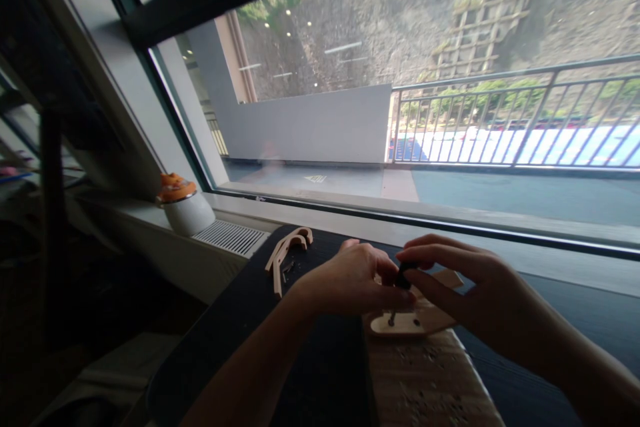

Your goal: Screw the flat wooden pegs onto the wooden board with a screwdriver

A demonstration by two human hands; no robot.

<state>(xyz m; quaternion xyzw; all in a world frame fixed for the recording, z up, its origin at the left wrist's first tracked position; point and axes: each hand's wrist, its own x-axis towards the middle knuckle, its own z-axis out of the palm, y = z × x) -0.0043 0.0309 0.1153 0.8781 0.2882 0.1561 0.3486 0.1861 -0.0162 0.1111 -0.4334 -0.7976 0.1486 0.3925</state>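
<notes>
My right hand (465,280) pinches the short black handle of a screwdriver (407,275) between thumb and fingers. Its metal shaft points down at a screw (391,320) in a light wooden piece (400,325) with a rounded end. A second dark hole or screw shows beside it. My left hand (350,280) is closed, its thumb and forefinger pressed around the lower part of the screwdriver. Its other fingers are mostly hidden. The wooden piece lies on a thick, pitted wood block (425,380), and part of it is covered by my right hand.
Curved wooden hooks (285,250) lie on the black table (235,333), with several small dark screws (289,270) beside them. A white container with an orange top (185,207) stands on the sill by a vent grille (233,237). A large window (320,133) borders the table's far side.
</notes>
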